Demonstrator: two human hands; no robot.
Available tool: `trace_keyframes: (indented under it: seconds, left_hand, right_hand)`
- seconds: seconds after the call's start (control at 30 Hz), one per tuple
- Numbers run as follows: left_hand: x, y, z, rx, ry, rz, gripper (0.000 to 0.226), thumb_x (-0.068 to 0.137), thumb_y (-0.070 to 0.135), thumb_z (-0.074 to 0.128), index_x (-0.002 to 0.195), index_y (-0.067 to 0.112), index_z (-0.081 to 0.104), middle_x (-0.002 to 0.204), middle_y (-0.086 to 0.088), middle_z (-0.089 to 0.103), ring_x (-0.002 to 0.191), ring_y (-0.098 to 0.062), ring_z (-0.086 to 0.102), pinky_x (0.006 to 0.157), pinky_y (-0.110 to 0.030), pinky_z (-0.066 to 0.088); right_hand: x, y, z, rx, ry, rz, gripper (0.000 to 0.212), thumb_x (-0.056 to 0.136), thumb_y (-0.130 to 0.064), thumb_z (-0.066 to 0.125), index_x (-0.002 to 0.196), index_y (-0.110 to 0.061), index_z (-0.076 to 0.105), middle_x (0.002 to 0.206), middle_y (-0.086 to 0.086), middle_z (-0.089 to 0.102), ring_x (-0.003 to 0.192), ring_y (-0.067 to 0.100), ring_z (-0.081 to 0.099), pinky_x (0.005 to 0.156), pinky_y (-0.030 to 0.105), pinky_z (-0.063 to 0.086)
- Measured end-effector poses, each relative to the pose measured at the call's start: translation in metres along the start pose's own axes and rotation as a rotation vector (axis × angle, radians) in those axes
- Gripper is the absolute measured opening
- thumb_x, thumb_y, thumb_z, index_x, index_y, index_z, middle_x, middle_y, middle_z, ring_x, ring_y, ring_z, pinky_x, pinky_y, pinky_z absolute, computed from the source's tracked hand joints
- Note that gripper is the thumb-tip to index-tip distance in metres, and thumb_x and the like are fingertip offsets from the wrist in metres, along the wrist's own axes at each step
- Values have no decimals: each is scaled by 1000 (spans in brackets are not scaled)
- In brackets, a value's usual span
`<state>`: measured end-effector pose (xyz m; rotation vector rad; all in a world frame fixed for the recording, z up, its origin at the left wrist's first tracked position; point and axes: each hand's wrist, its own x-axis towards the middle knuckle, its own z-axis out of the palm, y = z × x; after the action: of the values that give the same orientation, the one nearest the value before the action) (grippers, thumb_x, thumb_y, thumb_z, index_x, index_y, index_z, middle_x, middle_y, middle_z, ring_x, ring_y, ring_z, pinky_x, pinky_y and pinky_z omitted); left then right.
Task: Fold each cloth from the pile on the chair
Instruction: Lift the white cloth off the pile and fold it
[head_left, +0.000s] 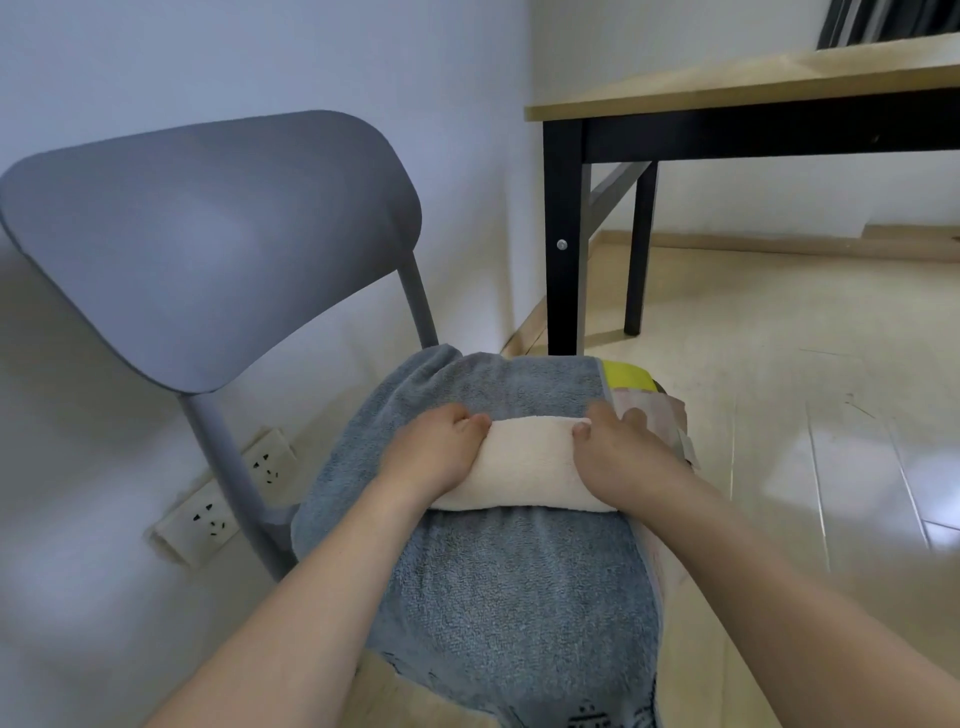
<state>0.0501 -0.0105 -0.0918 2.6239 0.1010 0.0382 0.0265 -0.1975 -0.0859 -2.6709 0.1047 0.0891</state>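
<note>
A cream cloth, folded into a narrow thick strip, lies across a blue-grey towel that covers the seat of the grey chair. My left hand grips the strip's left end, fingers curled over its far edge. My right hand grips the right end the same way. Under the towel's right edge peek a yellow cloth and a pale pink cloth. Another cream cloth shows below the towel at the near edge.
The chair stands against a white wall with two sockets low on the left. A wooden table with black legs stands right behind the chair. Pale tiled floor stretches to the right.
</note>
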Motion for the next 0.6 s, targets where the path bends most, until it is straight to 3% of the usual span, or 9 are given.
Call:
trace_keyframes:
  seconds: [0.2, 0.47, 0.53, 0.6]
  left_hand:
    - [-13, 2, 4, 94, 100, 33, 41, 93, 58, 28, 89, 30, 57, 90, 8, 63, 86, -18, 58, 68, -33, 42]
    - [-29, -3, 3, -77, 96, 39, 30, 96, 54, 34, 104, 35, 55, 94, 11, 63, 92, -17, 58, 83, -37, 46]
    - [-27, -6, 3, -114, 66, 20, 29, 96, 52, 36, 108, 37, 56, 101, 10, 63, 98, -18, 58, 86, -37, 45]
    - [-22, -7, 3, -125, 29, 1, 30, 94, 54, 37, 109, 38, 57, 109, 10, 63, 103, -17, 56, 85, -35, 43]
  right_hand:
    - [-16, 6, 4, 83, 87, -42, 37, 103, -35, 22, 129, -13, 38, 125, 11, 45, 113, 30, 46, 76, 33, 29]
    - [-13, 2, -13, 313, -58, 15, 46, 95, -34, 42, 139, -20, 39, 140, 6, 42, 128, 27, 40, 106, 40, 35]
    - [-12, 0, -21, 370, -90, 28, 48, 86, -33, 46, 132, -19, 48, 131, 5, 50, 117, 25, 49, 97, 39, 44]
    - [-14, -1, -27, 394, -116, 37, 42, 87, -32, 46, 125, -16, 50, 119, 3, 52, 102, 20, 49, 80, 31, 42]
